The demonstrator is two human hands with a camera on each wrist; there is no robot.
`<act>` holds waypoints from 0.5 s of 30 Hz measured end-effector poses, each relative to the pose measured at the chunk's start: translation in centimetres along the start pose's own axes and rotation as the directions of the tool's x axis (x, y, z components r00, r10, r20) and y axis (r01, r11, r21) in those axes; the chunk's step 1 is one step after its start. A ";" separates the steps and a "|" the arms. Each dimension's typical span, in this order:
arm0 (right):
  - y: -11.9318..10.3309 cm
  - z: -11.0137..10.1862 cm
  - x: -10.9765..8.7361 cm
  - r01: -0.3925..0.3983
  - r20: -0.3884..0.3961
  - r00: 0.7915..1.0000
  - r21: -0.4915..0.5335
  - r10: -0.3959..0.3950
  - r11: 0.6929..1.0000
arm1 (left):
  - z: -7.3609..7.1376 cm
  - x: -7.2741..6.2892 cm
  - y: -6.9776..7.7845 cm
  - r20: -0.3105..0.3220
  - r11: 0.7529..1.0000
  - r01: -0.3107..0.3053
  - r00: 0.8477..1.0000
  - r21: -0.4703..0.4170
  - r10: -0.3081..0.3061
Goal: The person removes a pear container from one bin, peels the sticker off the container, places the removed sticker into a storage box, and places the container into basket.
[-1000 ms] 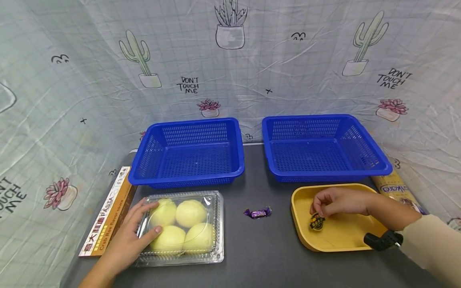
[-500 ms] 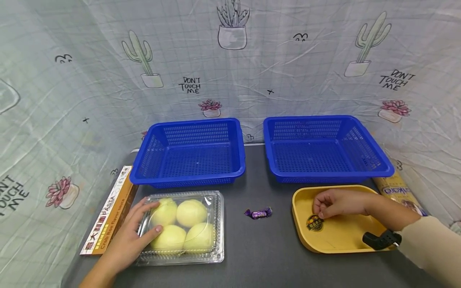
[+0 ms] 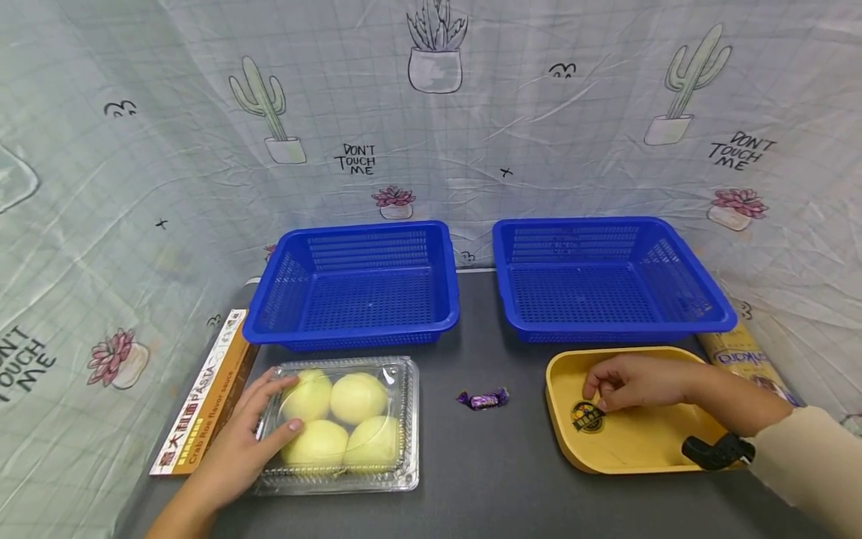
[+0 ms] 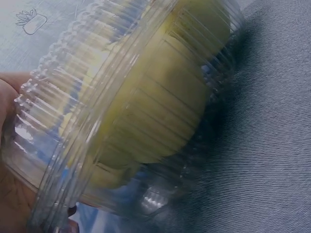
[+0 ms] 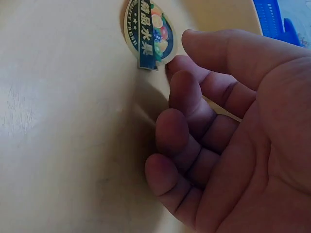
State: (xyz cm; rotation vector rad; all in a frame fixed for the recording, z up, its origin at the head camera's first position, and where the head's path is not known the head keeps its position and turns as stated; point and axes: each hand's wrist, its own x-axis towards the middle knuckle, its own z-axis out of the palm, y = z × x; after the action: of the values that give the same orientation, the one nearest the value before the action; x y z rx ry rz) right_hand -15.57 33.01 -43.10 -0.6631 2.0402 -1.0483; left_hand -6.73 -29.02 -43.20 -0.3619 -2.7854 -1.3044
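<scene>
In the head view my left hand rests on the left side of a clear plastic clamshell box, thumb and a finger laid out on the lid. Round pale yellow fruits fill the box; the left wrist view shows one yellow fruit through its ribbed wall. My right hand is inside a yellow tray, fingers loosely curled. A round dark fruit sticker lies by its fingertips; in the right wrist view the index fingertip is right at the sticker's edge, the thumb tip just beside it.
Two blue mesh baskets stand side by side at the back. A purple wrapped candy lies between box and tray. A pasta box is at the left edge; a yellow packet lies at the right, partly behind the right arm.
The sticker looked tilted up against the right fingertips one second ago; now it lies flatter and slightly further left. The left hand and the clamshell box have stayed in place.
</scene>
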 end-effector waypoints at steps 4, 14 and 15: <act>-0.4 -0.1 -0.3 0.011 -0.030 0.999 -0.023 -0.012 1.000 | -0.5 0.3 0.0 0.018 0.999 -0.033 0.999 0.008 0.033; -3.8 1.2 -0.6 0.118 -0.203 0.971 -0.060 -0.128 0.991 | -3.3 1.4 0.9 0.129 0.995 -0.058 0.991 0.086 0.047; -4.3 1.4 -0.5 0.121 -0.217 0.967 -0.065 -0.132 0.991 | -3.6 1.5 0.8 0.128 0.994 -0.051 0.991 0.099 0.038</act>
State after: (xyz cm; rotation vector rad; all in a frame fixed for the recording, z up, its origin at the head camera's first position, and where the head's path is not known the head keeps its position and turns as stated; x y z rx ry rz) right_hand -13.68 30.47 -39.83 -0.7392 2.2463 -1.1922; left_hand -8.24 -30.96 -40.03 -0.5155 -2.9141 -1.1626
